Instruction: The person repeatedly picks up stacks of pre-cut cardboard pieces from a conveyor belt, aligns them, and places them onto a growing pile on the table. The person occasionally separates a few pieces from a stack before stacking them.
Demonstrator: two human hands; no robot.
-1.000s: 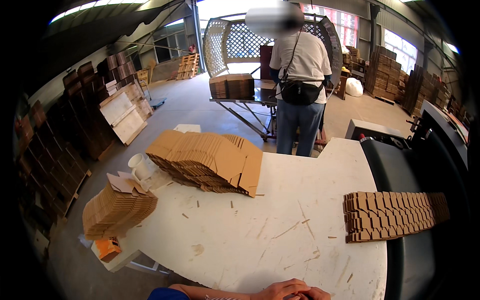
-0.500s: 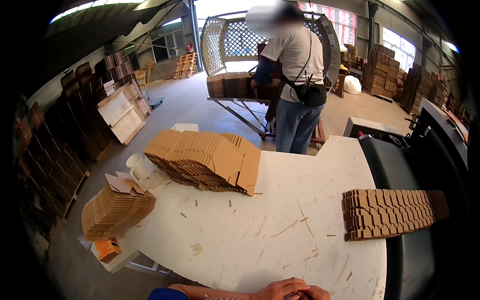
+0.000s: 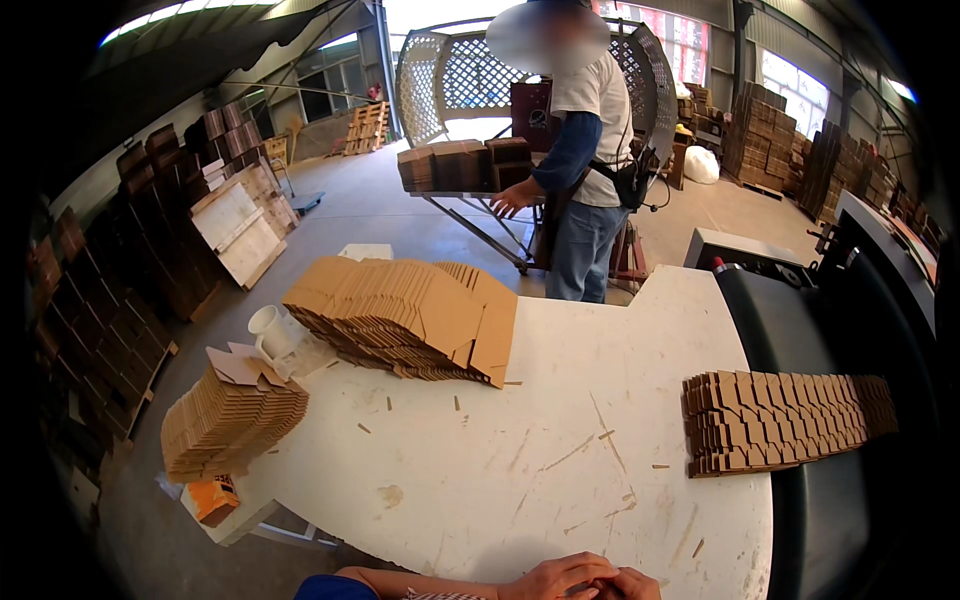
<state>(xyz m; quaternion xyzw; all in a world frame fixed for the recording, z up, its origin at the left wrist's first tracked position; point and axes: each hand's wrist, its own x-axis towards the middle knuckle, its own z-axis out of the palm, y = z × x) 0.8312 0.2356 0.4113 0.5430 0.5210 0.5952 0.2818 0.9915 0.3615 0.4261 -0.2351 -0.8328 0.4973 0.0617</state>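
At the near edge of the white table (image 3: 430, 500), my left hand (image 3: 562, 577) and my right hand (image 3: 634, 584) rest together, touching. The fingers of both are curled in, and whatever may lie between or under them is hidden. To the right, a long row of overlapping folded cardboard pieces (image 3: 760, 422) runs from the tabletop onto a dark conveyor belt (image 3: 835, 520). A large fanned stack of flat brown cardboard (image 3: 400, 310) lies at the table's far left. Nearer on the left stands a smaller cardboard stack (image 3: 230, 415).
A white jug (image 3: 268, 325) sits between the stacks. An orange box (image 3: 212, 498) is at the left corner. Beyond the table a person (image 3: 590, 150) stands by a metal stand with cardboard bundles (image 3: 455, 165). Stacked cardboard piles (image 3: 100, 310) line the left side. Small scraps dot the tabletop.
The person beyond the table has turned to the left, and one of their hands has come away from the bundles and hangs lower. My hands have hardly moved.
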